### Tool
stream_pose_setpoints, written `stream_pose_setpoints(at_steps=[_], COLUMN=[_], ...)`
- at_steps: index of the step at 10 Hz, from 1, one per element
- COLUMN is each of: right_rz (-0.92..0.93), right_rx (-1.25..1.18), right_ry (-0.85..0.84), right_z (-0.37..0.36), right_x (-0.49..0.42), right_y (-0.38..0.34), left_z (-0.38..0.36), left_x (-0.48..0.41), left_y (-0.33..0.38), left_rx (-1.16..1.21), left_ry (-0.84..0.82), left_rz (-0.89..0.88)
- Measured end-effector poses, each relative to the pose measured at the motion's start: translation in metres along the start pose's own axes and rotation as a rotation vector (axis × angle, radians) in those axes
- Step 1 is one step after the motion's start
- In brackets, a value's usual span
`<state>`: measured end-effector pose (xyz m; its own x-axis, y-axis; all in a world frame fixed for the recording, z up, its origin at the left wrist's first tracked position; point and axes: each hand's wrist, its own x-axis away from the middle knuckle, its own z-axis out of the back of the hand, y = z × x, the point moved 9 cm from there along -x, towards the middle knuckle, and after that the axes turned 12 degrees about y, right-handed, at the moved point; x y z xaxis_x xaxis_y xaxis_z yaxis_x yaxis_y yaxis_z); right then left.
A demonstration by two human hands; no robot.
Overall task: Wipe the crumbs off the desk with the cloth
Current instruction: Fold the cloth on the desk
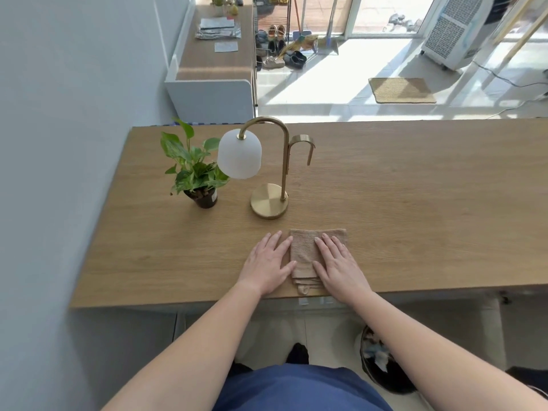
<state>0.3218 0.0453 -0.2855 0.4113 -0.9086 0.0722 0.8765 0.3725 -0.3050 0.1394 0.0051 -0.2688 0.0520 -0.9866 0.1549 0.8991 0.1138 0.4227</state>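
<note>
A folded tan cloth (305, 253) lies flat on the wooden desk (415, 209) near its front edge. My right hand (338, 266) rests palm down on the cloth's right half, fingers spread. Flat on the desk sits my left hand (268, 262), its fingers touching the cloth's left edge. Neither hand grips anything. No crumbs can be made out on the desk surface.
A brass lamp (268, 203) with a white shade stands just behind the cloth. A potted plant (195, 173) stands left of the lamp. A waste basket (382, 360) sits on the floor under the desk's front right. A wall borders the left side.
</note>
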Motion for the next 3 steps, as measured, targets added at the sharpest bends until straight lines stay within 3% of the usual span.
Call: stream_pose_setpoints(at_steps=[3], right_rz=[-0.207], right_rx=[-0.335], right_ry=[0.035], right_z=[0.088], right_x=[0.012], right_y=[-0.025], left_z=[0.077], left_x=[0.105], left_y=[-0.095], left_rx=[0.267], left_ry=[0.24], left_rz=[0.102])
